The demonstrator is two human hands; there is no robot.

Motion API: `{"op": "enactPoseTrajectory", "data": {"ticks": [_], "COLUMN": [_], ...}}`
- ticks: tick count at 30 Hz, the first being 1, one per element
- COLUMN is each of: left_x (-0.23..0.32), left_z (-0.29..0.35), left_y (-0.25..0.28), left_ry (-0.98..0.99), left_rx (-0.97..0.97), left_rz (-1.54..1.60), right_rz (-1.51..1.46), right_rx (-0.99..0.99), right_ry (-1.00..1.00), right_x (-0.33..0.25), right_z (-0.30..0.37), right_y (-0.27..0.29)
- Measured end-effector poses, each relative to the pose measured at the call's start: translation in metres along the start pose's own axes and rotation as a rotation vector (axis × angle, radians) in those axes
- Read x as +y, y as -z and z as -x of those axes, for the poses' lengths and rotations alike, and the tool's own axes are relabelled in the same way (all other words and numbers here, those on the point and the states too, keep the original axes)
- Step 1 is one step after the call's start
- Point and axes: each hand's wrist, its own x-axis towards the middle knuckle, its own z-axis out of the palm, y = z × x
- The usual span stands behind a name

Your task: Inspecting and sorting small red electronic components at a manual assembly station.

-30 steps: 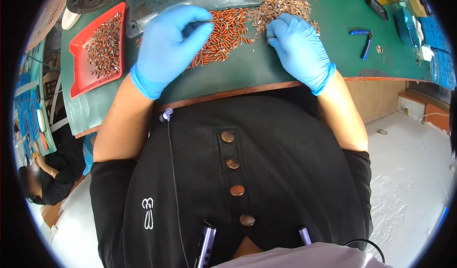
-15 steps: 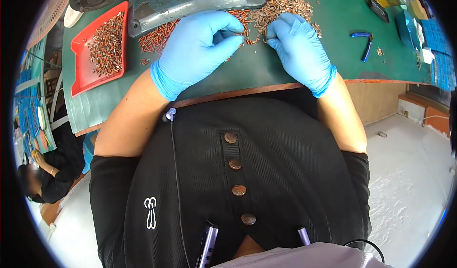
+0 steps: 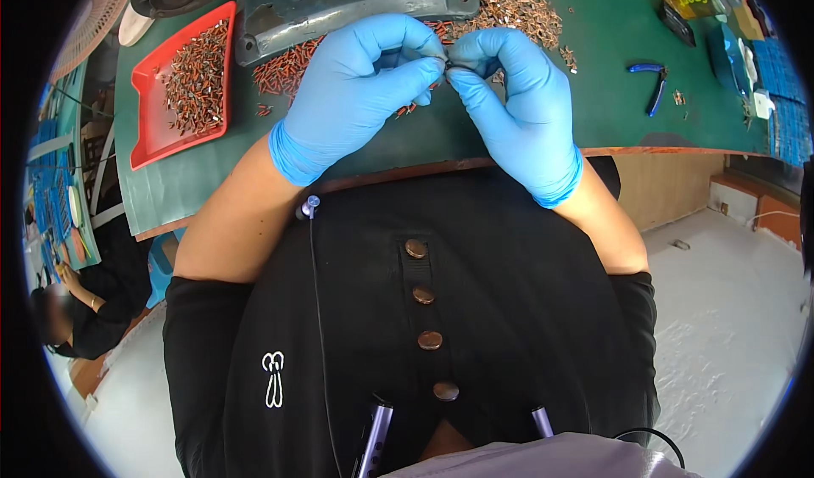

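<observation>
My left hand (image 3: 354, 92) and my right hand (image 3: 527, 109), both in blue gloves, meet above the near part of the green table. Thumb and forefinger of each are pinched, the tips almost touching one another. Whatever small piece lies between them is too small and too covered to make out. Beneath and behind my left hand spreads a pile of small orange-red parts (image 3: 284, 72), partly hidden by the glove. A heap of small brownish metal pieces (image 3: 526, 16) lies just beyond my right hand.
A red tray (image 3: 148, 143) holding many small orange and metal parts stands at the left. Behind my hands sits a heavy dark metal machine base (image 3: 356, 7). Blue-handled pliers (image 3: 656, 92) lie on the green table (image 3: 610, 122) at right. Another person (image 3: 106, 296) sits far left.
My right hand has left the edge of the brownish heap and come left to my left hand, its fingertips now meeting the left ones. My left hand has barely shifted.
</observation>
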Motion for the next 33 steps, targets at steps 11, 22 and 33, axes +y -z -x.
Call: {"op": "enactPoseTrajectory", "data": {"ticks": [11, 22, 33], "left_x": [-0.003, 0.021, -0.001], "left_z": [0.011, 0.066, 0.074], "left_y": [0.002, 0.105, 0.102], "left_ry": [0.030, -0.197, -0.131], "left_rx": [-0.015, 0.284, 0.119], "left_rz": [0.122, -1.304, -1.640], "right_rz": [-0.246, -0.143, -0.182], "right_rx": [-0.124, -0.179, -0.186], "right_ry": [-0.259, -0.204, -0.188], "right_x": [-0.004, 0.017, 0.019], "right_z": [0.001, 0.007, 0.006], "right_y": [-0.004, -0.025, -0.030]}}
